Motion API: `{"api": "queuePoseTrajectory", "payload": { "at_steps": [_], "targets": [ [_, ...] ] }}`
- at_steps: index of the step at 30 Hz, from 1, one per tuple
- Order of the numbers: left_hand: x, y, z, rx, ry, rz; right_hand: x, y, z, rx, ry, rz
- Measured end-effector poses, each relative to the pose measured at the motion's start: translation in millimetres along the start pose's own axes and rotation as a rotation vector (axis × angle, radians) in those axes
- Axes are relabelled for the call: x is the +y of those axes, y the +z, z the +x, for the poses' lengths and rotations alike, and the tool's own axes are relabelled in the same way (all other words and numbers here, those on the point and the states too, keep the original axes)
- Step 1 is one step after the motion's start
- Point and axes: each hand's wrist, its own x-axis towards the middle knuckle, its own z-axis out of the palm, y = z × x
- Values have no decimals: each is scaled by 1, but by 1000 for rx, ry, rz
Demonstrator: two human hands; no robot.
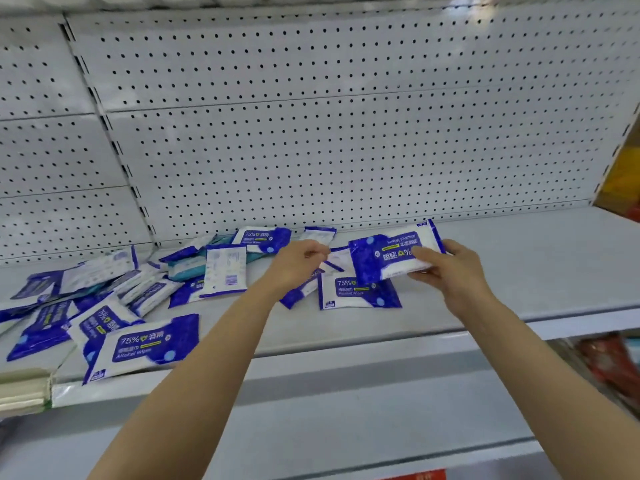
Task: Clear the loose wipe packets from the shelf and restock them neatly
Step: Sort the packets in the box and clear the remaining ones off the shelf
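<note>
Several blue-and-white alcohol wipe packets lie scattered over the left and middle of the white shelf (519,271). My right hand (450,268) grips one wipe packet (388,258), lifted above the shelf with its print upside down. My left hand (298,261) hovers just left of it with curled fingers; I cannot tell whether it pinches anything. Another packet (356,292) lies flat under the held one. A large packet (145,344) sits at the shelf's front left edge, and one packet (225,268) lies with its white back up.
A white pegboard back panel (346,133) rises behind the shelf. The shelf's right half holds nothing. Yellow goods (623,181) show past the right upright, red packages (609,362) on the lower shelf at right, and pale stacked items (20,393) at the lower left.
</note>
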Motion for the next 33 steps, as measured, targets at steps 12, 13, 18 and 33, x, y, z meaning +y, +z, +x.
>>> {"api": "queuePoseTrajectory", "payload": {
  "at_steps": [12,13,18,33],
  "targets": [
    [17,40,39,-384,101,728,12,-28,12,54,31,13],
    [16,40,40,-362,132,749,13,-27,12,22,23,25],
    [5,23,34,-106,86,453,21,-19,10,-136,32,17],
    [-19,-2,-4,-275,-100,-74,-20,75,18,-848,-268,-1001]
  ]
}}
